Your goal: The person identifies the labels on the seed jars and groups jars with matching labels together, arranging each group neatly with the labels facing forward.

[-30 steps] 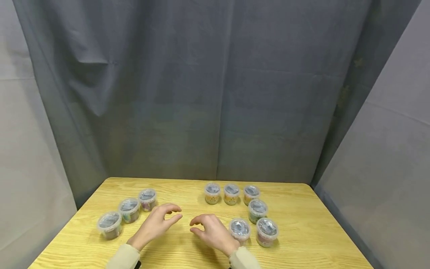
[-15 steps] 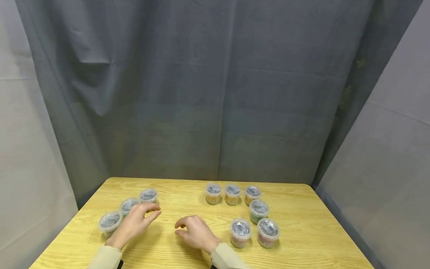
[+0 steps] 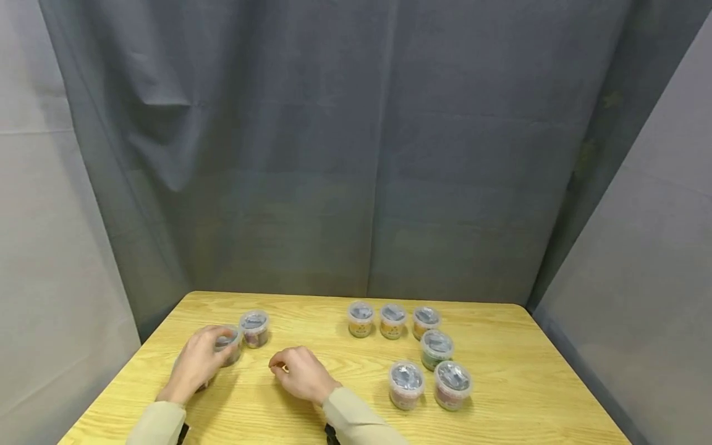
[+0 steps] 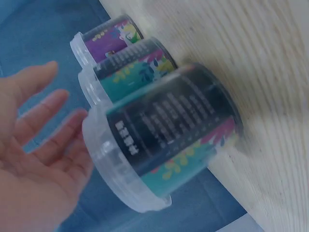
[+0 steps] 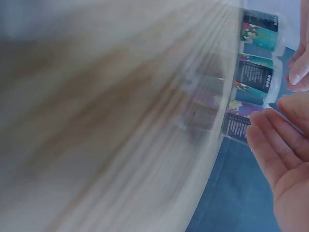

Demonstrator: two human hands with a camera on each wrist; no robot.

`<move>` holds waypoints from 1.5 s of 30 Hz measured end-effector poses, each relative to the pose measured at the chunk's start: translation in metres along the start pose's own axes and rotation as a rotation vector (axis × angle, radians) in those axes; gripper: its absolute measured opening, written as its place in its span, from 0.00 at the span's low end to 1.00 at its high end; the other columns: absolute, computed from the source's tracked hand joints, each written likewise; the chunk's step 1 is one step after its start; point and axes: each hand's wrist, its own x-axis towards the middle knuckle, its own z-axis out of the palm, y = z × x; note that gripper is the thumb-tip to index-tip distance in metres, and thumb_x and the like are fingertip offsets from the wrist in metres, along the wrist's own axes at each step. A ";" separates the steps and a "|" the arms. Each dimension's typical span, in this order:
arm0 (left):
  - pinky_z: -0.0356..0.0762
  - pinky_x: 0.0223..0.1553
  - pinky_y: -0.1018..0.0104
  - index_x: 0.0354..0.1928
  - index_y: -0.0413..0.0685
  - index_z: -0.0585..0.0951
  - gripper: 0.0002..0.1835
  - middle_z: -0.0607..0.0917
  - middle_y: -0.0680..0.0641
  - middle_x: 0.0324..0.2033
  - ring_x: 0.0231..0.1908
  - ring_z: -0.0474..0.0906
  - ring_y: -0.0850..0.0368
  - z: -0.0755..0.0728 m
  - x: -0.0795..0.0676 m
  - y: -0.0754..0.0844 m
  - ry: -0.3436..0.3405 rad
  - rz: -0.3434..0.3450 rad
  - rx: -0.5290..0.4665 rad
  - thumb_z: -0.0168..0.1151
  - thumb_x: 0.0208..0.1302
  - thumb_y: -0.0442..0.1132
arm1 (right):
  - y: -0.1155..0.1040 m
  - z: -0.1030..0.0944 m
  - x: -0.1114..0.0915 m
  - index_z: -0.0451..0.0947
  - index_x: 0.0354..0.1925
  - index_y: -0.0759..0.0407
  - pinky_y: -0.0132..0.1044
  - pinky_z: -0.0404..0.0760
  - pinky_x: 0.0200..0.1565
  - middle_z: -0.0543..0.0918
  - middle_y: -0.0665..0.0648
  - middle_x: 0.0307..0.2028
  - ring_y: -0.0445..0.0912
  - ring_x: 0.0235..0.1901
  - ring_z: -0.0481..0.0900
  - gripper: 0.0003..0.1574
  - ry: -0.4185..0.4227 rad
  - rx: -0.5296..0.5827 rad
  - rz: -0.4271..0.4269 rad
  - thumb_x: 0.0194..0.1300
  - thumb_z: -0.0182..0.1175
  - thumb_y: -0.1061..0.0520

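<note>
Three clear lidded tubs stand in a row on the left of the table. The far one [image 3: 254, 329] has a purple label [image 4: 111, 41]; the middle tub [image 3: 233, 347] and the near tub [image 4: 169, 125] show black and teal labels. My left hand [image 3: 191, 366] is over the middle and near tubs, hiding most of the near one in the head view. Its fingers [image 4: 50, 106] are spread beside the lids in the left wrist view, and no tub is gripped. To the right of the row, my right hand [image 3: 303, 374] hovers above the table, fingers loosely bent, holding nothing.
Several similar tubs stand on the right of the wooden table [image 3: 528, 383]: yellow-labelled ones [image 3: 360, 327] at the back, a green one [image 3: 436, 352], and two pinkish ones [image 3: 405, 389] nearer. A grey curtain [image 3: 311, 154] hangs behind.
Both hands have moved left. My left hand has come over the left row of tubs, and my right hand has followed toward it. The tubs have stayed in place.
</note>
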 end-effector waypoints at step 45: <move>0.73 0.29 0.66 0.29 0.55 0.74 0.19 0.83 0.50 0.36 0.31 0.76 0.56 0.017 0.000 0.021 0.101 0.101 -0.161 0.80 0.45 0.40 | -0.008 0.003 0.018 0.79 0.55 0.48 0.24 0.81 0.46 0.83 0.47 0.54 0.39 0.51 0.82 0.15 0.115 0.144 0.084 0.72 0.55 0.56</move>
